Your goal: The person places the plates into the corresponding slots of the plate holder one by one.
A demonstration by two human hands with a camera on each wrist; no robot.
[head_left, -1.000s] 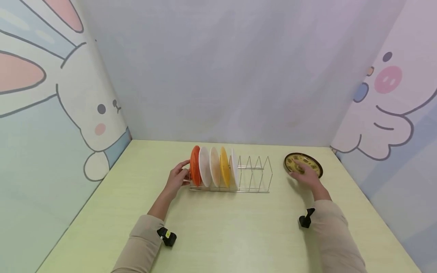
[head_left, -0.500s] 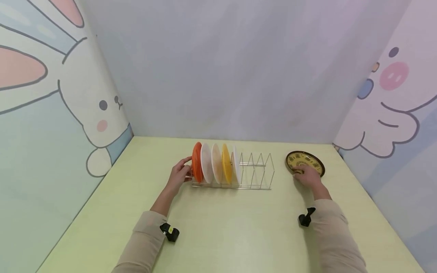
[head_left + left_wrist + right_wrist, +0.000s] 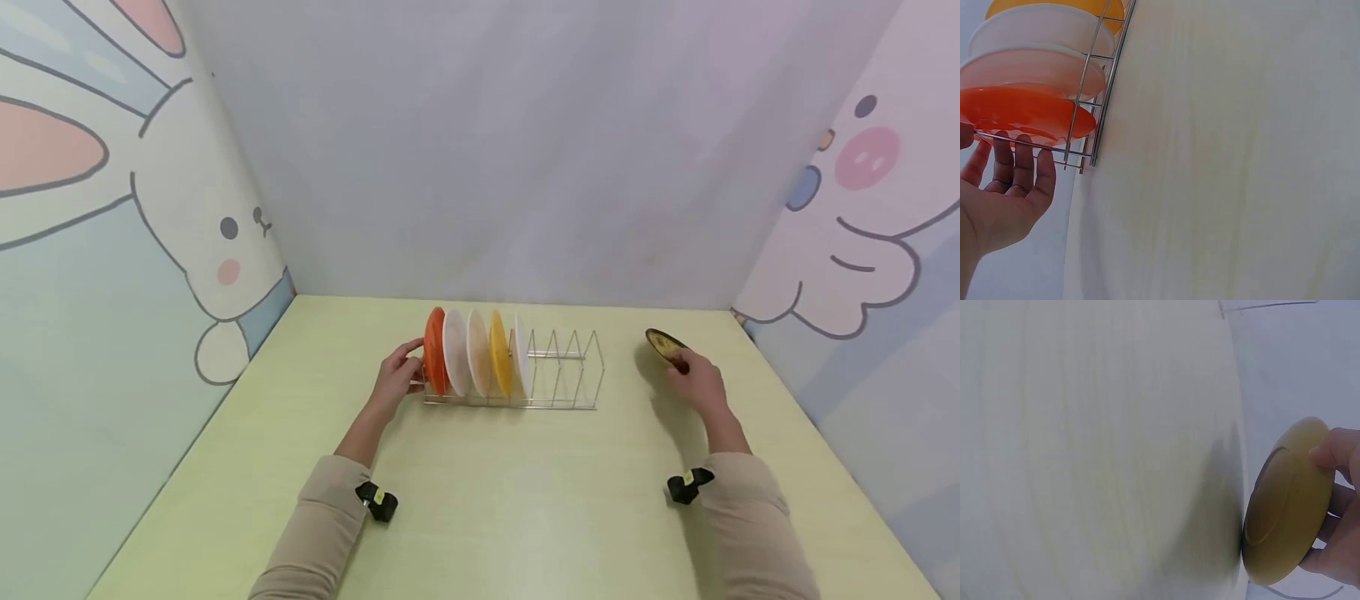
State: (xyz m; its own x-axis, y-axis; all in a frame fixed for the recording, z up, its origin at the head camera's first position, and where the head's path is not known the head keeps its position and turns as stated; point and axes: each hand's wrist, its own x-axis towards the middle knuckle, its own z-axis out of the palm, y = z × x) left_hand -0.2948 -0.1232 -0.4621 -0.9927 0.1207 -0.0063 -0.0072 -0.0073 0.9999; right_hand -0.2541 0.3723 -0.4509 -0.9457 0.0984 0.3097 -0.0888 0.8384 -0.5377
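Note:
In the head view, a wire plate rack [image 3: 555, 407] stands on the table. My left hand [image 3: 393, 379] holds its left end; in the left wrist view the fingers bend around the end wire [image 3: 1029, 145], close to the orange plate [image 3: 1022, 112]. At the right, my right hand [image 3: 702, 385] pinches a brown-rimmed yellow patterned plate [image 3: 663, 342], tilted steeply. Its plain yellowish underside [image 3: 1297, 506] faces the right wrist camera, thumb on that side and the other fingers behind. Whether the plate's lower edge still touches the table cannot be told.
Upright in the rack's left part stand an orange plate [image 3: 434, 350], a white plate [image 3: 454, 354], a cream plate [image 3: 477, 354], a yellow plate [image 3: 498, 358] and another white plate [image 3: 522, 358]. Bare wire slots lie to their right. Cartoon-printed walls enclose the table [image 3: 517, 500].
The patterned plate lay flat under my right hand; now it is gripped and tipped up on edge, the hand having shifted slightly right. My left hand keeps its place on the rack.

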